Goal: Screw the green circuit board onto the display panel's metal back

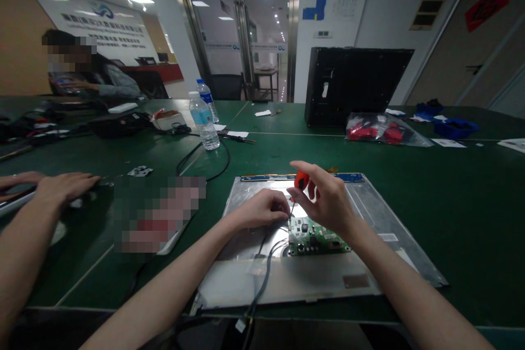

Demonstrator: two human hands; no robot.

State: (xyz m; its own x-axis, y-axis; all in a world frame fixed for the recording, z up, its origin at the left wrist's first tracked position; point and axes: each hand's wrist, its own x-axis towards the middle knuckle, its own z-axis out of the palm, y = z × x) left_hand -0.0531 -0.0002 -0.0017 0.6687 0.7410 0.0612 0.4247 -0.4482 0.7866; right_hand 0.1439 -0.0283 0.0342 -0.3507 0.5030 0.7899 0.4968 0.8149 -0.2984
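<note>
A bare metal display panel [381, 213] lies back-up on the green table in front of me. A small green circuit board [315, 236] sits on its middle. My right hand [328, 202] grips a screwdriver with a red handle [301, 179], held upright with its tip on the board's upper left corner. My left hand [260, 210] rests on the panel just left of the board, fingers curled near the screwdriver's tip. Grey cables [264, 268] run from the board toward the near edge.
Another person's hands [61, 186] rest on the table at the left. A seated person [94, 76] is at the far left. Water bottles [204, 120], a black cable [217, 167], a black upright panel [353, 85] and a bag of red parts [381, 131] stand beyond.
</note>
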